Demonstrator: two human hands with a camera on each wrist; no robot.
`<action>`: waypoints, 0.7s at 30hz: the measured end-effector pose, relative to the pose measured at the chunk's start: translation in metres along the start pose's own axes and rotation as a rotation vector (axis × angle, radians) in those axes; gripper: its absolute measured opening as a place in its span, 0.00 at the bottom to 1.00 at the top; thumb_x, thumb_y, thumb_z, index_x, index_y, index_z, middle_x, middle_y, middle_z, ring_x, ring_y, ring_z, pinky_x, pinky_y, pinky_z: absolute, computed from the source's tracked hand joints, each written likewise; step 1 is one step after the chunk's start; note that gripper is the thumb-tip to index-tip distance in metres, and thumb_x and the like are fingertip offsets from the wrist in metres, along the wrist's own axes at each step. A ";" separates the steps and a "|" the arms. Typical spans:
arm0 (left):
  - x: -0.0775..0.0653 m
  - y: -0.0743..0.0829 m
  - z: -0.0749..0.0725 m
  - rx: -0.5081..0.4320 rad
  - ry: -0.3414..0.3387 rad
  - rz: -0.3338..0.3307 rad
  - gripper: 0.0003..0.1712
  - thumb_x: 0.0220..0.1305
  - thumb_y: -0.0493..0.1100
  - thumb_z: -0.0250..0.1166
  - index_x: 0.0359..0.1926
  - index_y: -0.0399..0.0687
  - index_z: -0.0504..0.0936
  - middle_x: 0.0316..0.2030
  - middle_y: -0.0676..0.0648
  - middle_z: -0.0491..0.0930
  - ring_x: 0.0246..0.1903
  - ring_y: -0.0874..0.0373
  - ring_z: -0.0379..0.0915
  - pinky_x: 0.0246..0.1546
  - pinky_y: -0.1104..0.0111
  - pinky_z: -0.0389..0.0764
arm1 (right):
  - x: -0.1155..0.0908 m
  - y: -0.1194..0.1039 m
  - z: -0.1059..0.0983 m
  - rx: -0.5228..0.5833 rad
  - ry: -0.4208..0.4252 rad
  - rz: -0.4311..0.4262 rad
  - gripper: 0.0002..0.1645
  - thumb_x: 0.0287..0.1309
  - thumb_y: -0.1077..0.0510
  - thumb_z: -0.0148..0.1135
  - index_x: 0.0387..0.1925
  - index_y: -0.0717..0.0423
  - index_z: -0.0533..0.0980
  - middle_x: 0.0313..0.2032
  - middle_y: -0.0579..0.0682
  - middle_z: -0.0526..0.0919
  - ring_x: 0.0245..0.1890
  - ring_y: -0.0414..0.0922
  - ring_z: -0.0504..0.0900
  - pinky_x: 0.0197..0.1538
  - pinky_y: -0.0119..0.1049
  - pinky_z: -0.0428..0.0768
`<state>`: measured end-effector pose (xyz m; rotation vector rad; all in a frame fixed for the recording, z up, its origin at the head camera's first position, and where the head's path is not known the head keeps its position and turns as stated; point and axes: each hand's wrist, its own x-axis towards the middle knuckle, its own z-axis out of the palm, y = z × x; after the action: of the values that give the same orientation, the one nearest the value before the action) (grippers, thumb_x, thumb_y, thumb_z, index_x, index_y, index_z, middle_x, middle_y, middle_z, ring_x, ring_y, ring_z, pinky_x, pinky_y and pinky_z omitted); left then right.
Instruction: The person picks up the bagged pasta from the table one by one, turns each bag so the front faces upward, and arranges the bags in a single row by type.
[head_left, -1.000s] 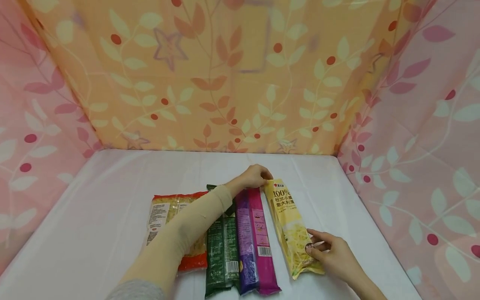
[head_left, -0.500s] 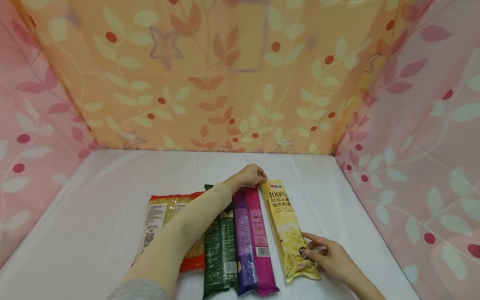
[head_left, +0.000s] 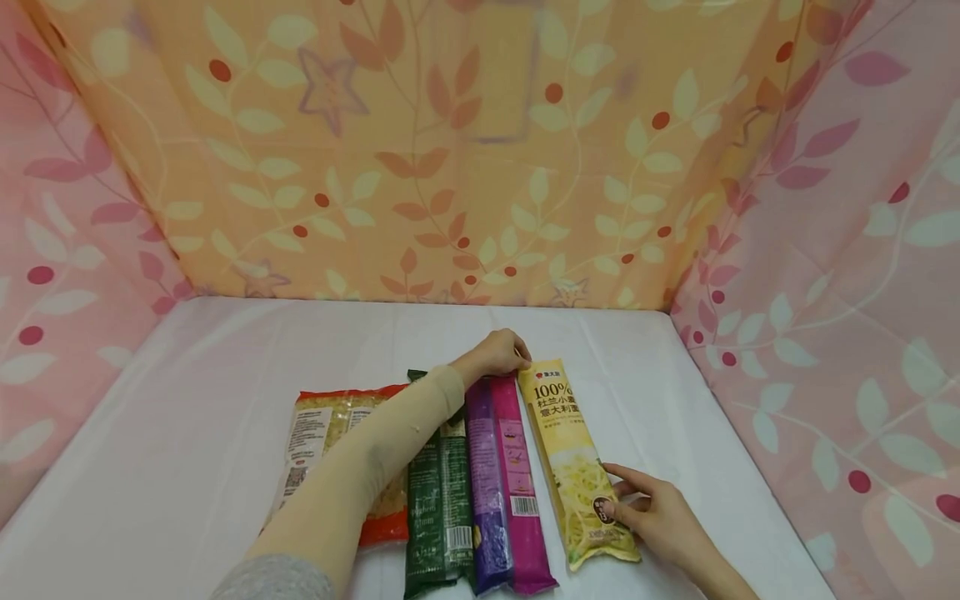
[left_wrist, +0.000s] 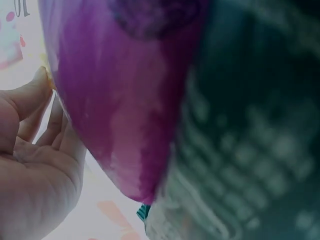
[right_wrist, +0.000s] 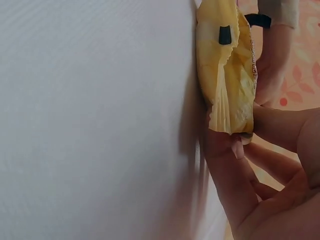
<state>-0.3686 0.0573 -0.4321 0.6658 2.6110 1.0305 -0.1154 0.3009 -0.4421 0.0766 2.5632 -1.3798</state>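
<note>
A yellow spaghetti packet (head_left: 566, 442) lies slightly slanted on the white table in the head view. My left hand (head_left: 497, 353) pinches its far left corner between thumb and fingertips. Lower down, my right hand (head_left: 660, 517) holds its right edge, thumb on the front face. The right wrist view shows the packet's crimped end (right_wrist: 220, 95) between thumb and fingers. Left of it, a thin gap away at the far end, lies a purple-and-pink packet (head_left: 525, 533). In the left wrist view this purple packet (left_wrist: 115, 90) fills the middle, beside my left hand (left_wrist: 45, 170).
A dark green spaghetti packet (head_left: 438, 533) lies against the purple one. Farther left is a clear, red-ended pasta packet (head_left: 311, 437), partly covered by my left forearm (head_left: 375, 450). Patterned cloth walls (head_left: 480, 167) enclose the white table (head_left: 195, 417) at the back and sides.
The yellow packet has shifted slightly left, its near end closing toward the purple packet. Both hands have moved along with it, keeping their hold. The other packets appear unmoved.
</note>
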 end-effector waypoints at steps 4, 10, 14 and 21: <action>0.003 0.001 0.000 0.032 -0.002 0.027 0.06 0.67 0.39 0.72 0.41 0.43 0.93 0.34 0.46 0.89 0.31 0.60 0.74 0.33 0.74 0.73 | 0.002 0.001 -0.001 0.047 0.014 -0.009 0.41 0.58 0.59 0.77 0.70 0.66 0.72 0.44 0.56 0.84 0.31 0.43 0.86 0.32 0.32 0.82; 0.010 0.000 -0.002 -0.084 0.012 -0.019 0.07 0.70 0.36 0.68 0.42 0.38 0.91 0.35 0.43 0.87 0.26 0.60 0.73 0.25 0.74 0.74 | 0.012 -0.003 0.001 0.065 0.079 -0.003 0.36 0.60 0.63 0.74 0.69 0.63 0.74 0.45 0.57 0.83 0.29 0.41 0.83 0.29 0.32 0.80; 0.017 -0.003 -0.005 -0.106 0.096 -0.042 0.09 0.72 0.36 0.66 0.46 0.37 0.90 0.40 0.41 0.88 0.32 0.58 0.78 0.32 0.73 0.78 | 0.028 -0.010 0.002 0.085 0.137 -0.015 0.33 0.61 0.66 0.72 0.68 0.62 0.76 0.46 0.58 0.83 0.32 0.41 0.84 0.28 0.32 0.79; 0.034 -0.009 -0.013 -0.272 0.231 -0.120 0.21 0.63 0.28 0.61 0.57 0.37 0.86 0.56 0.39 0.85 0.54 0.49 0.78 0.45 0.70 0.76 | 0.068 -0.028 0.005 0.123 0.189 -0.071 0.31 0.63 0.67 0.69 0.67 0.61 0.77 0.47 0.61 0.83 0.31 0.40 0.83 0.28 0.30 0.77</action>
<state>-0.4057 0.0604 -0.4314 0.3408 2.5866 1.4640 -0.1849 0.2767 -0.4371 0.1441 2.6523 -1.6283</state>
